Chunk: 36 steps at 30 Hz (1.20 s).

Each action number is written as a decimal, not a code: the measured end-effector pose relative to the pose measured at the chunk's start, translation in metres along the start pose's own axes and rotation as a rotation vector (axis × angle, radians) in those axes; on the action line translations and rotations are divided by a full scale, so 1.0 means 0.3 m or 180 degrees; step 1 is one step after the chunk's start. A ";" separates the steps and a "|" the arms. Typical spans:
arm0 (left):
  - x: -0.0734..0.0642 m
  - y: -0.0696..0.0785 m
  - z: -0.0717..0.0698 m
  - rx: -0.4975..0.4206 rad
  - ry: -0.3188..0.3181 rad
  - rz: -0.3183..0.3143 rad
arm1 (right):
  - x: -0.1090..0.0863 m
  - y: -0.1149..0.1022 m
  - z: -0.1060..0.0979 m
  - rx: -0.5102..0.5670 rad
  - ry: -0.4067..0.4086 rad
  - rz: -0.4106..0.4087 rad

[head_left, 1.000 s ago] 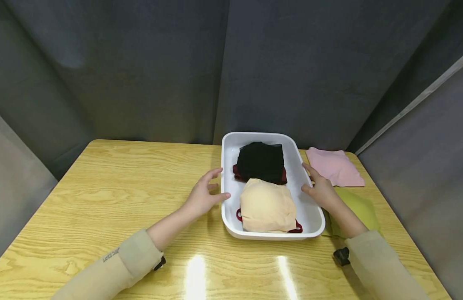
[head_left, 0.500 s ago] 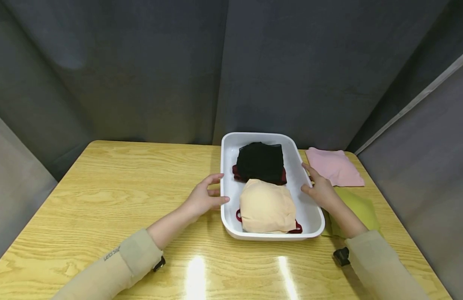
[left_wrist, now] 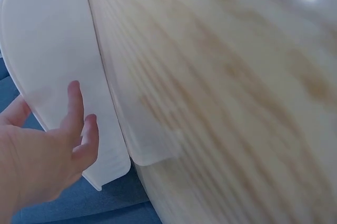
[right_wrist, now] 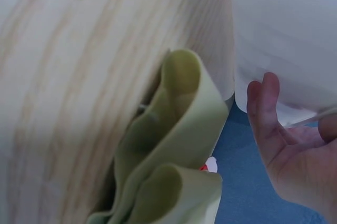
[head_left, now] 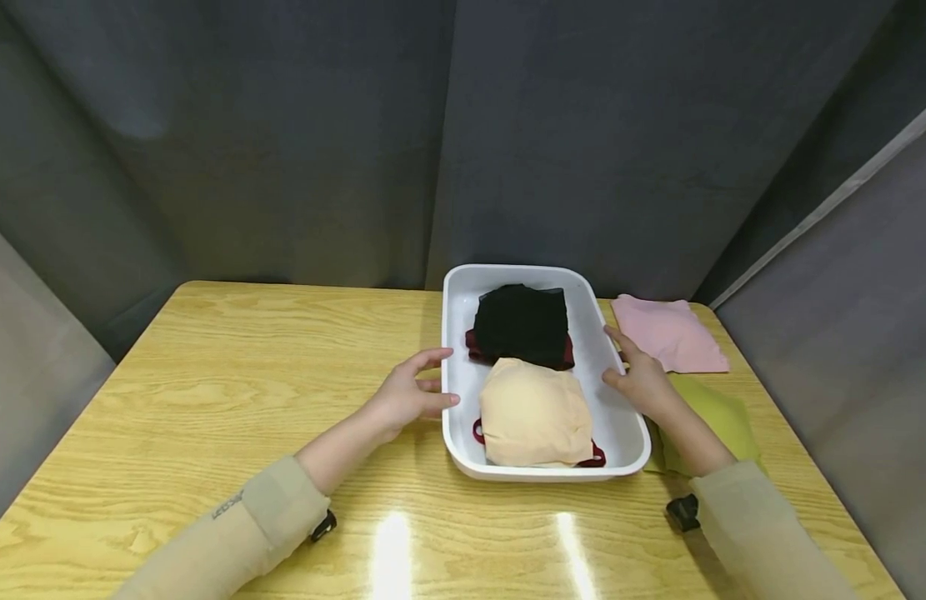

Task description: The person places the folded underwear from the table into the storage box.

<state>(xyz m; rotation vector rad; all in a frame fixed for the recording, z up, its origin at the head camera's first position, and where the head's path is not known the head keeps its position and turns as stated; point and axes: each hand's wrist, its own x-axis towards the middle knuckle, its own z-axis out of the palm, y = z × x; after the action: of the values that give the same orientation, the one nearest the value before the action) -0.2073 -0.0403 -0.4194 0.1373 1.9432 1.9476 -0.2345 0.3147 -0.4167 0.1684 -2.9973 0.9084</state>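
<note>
A white plastic bin [head_left: 463, 454] stands on the wooden table, holding two stacks of folded clothes. In the far stack, a black garment [head_left: 521, 323] lies on a dark red one [head_left: 569, 357]. The near stack has a beige garment [head_left: 536, 412] on top, with dark red loops [head_left: 592, 457] poking out beneath. My left hand [head_left: 404, 395] grips the bin's left rim, thumb over the edge and fingers along the outer wall [left_wrist: 58, 40]. At the opposite rim, my right hand [head_left: 643, 383] holds on the same way, fingers against the outside [right_wrist: 284, 34].
A folded pink cloth [head_left: 668, 335] lies at the table's back right corner. Nearer, partly under my right forearm, is a folded olive-yellow cloth [head_left: 721, 421]. Dark grey curtains [head_left: 320, 142] close in the back and sides of the wooden table [head_left: 245, 392].
My left hand has slid slightly toward me along the left rim, with its fingertips now overlapping the edge. The right hand, the bin and the clothes have stayed in place.
</note>
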 end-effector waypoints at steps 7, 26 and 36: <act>-0.003 0.002 0.001 0.0005 0.0039 -0.0069 | 0.006 0.005 0.002 -0.0020 -0.0028 -0.0035; 0.003 0.018 0.010 0.0067 0.0077 -0.0151 | 0.001 0.019 -0.031 0.0023 0.0076 -0.0278; 0.005 0.022 0.018 0.0038 0.0097 -0.0171 | -0.043 0.007 -0.101 0.0362 0.0148 -0.0227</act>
<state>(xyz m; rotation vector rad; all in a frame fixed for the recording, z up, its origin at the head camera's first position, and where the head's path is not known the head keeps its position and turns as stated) -0.2081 -0.0346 -0.4129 0.0582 1.9576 1.9147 -0.2226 0.3347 -0.3931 0.2493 -2.8784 1.0602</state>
